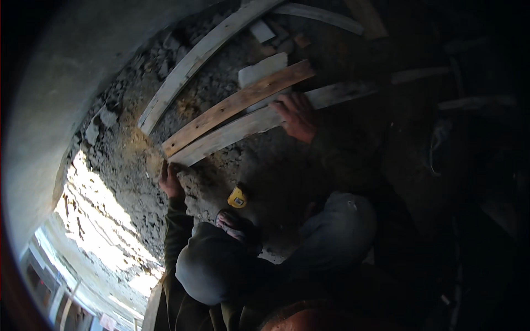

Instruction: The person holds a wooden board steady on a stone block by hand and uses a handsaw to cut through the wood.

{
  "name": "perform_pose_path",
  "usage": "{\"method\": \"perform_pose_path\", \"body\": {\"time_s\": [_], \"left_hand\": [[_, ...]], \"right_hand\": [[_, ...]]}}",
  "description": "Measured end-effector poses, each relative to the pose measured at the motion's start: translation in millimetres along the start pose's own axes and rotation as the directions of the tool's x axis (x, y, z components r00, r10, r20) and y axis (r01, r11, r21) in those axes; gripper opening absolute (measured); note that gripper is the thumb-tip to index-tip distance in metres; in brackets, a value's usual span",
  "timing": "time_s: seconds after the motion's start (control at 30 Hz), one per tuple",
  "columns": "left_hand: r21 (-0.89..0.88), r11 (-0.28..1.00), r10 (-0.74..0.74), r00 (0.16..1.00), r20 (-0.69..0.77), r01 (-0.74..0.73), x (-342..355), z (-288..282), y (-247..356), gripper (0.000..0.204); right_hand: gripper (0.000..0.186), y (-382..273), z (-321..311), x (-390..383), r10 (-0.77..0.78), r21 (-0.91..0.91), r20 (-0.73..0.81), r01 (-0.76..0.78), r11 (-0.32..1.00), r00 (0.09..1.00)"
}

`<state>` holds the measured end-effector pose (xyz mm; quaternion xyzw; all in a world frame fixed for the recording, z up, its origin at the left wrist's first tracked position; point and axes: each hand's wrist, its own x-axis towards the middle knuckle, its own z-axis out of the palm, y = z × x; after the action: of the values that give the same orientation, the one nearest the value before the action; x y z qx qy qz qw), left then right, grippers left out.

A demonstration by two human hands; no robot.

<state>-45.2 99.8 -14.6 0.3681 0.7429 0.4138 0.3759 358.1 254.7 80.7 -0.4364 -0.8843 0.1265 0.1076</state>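
Note:
Two wooden planks lie side by side on the dirt in front of me. The nearer one is a long pale plank (221,142); just beyond it is a shorter brown plank (237,106) with small dark marks along it. My left hand (171,181) is at their left end, fingertips closed at the pale plank's corner. Farther right, my right hand (297,116) lies over the pale plank with its fingers bent across it. A yellow tape measure (237,197) rests on the soil between the planks and my knees.
Another long pale plank (187,69) lies beyond, near a smooth wall (61,71). A whitish slab (262,70) sits partly under the brown plank. Rubble (102,124) lines the wall's foot. Sunlit ground (99,212) shows at lower left; the right side is very dark.

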Motion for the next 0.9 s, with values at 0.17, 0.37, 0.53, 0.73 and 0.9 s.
{"method": "perform_pose_path", "body": {"time_s": [0.17, 0.37, 0.53, 0.73, 0.9], "left_hand": [[-0.142, 0.989, -0.015, 0.992, 0.126, 0.033, 4.3, -0.8, -1.4, 0.048], [-0.276, 0.936, -0.193, 0.973, 0.122, 0.220, 3.0, 3.2, -0.4, 0.044], [-0.383, 0.907, -0.146, 0.984, 0.101, 0.174, 9.8, -0.4, -18.4, 0.040], [-0.557, 0.769, -0.291, 0.947, 0.133, 0.315, 14.6, -7.7, -26.7, 0.039], [-0.518, 0.775, -0.353, 0.928, 0.120, 0.362, 11.4, -5.4, -27.6, 0.037]], "right_hand": [[0.043, 11.0, 2.3, -0.6, -0.038, -0.020, -0.046, 0.037, 0.999, 0.998], [0.044, 14.6, 8.2, 10.0, -0.048, -0.039, 0.003, 0.048, 0.998, 0.999], [0.058, 14.9, 2.9, 12.8, -0.027, 0.016, -0.002, 0.027, 1.000, 1.000], [0.066, -6.7, -1.4, 19.7, -0.033, 0.004, 0.024, 0.033, 0.999, 0.999], [0.067, -12.2, -6.9, 21.7, -0.036, -0.049, 0.066, 0.040, 0.998, 0.997]]}}
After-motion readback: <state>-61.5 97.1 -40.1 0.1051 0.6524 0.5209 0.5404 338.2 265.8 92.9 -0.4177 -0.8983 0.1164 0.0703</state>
